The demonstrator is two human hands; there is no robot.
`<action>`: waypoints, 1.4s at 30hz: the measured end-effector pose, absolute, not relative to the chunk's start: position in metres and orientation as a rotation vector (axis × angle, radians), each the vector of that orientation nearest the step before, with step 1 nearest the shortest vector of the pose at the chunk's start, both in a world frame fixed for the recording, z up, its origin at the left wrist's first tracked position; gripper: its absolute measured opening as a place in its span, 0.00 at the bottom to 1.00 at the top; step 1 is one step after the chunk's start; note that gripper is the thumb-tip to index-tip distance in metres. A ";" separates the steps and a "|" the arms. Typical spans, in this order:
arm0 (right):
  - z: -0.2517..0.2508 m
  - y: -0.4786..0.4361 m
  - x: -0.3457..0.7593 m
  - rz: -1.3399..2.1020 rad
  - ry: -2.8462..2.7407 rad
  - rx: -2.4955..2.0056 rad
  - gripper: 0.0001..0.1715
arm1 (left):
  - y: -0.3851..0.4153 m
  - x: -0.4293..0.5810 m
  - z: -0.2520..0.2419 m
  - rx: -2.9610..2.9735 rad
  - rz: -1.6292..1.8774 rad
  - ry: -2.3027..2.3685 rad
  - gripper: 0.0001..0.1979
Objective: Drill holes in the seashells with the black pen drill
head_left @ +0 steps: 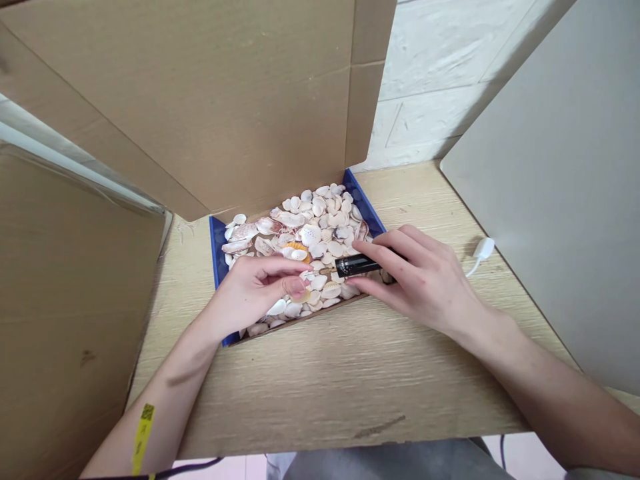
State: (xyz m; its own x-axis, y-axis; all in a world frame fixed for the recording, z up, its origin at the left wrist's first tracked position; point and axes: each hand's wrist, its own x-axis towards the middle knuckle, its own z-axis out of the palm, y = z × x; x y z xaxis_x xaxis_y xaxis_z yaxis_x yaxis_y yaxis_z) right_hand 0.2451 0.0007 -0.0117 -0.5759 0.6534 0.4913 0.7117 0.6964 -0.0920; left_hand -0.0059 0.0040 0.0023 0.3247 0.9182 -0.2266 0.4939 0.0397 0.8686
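Observation:
My right hand (417,273) grips a black handheld mini drill (357,265) between thumb and fingers. Its brass-coloured tip (327,271) points left toward my left hand (267,287). Between the thumb and fingertips of that hand is a small pale shell (307,277), mostly covered by the fingers. Drill tip and shell are very close; whether they touch I cannot tell. Both hands hover over a blue-sided tray (218,250) filled with white and brownish seashells (335,217). One white shell (311,235) among them bears several small dark dots, and an orange shell (295,248) lies near it.
The tray rests on a light wooden table (320,387). Behind it stands a tall cardboard sheet (240,100), with another cardboard panel (70,293) at left. On the right are a grey panel (560,187) and a white plug with a cable (484,249).

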 end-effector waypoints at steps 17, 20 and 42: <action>-0.013 -0.004 0.241 -0.181 -2.329 -1.098 0.16 | 0.004 -0.004 0.004 1.438 0.632 1.313 0.10; -0.014 -0.006 0.239 -0.164 -2.346 -1.140 0.17 | 0.004 -0.003 0.005 1.432 0.670 1.323 0.10; -0.019 -0.007 0.239 -0.190 -2.304 -1.077 0.17 | 0.007 -0.004 -0.004 1.780 0.891 1.194 0.09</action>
State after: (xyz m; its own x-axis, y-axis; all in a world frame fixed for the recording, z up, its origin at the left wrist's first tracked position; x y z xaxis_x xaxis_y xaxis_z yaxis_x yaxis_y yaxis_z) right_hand 0.2392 -0.0074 -0.0186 -0.5042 0.6567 0.5609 0.7396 0.6637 -0.1122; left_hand -0.0045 0.0068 -0.0036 0.3070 0.9442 0.1193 0.3829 -0.2373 0.8928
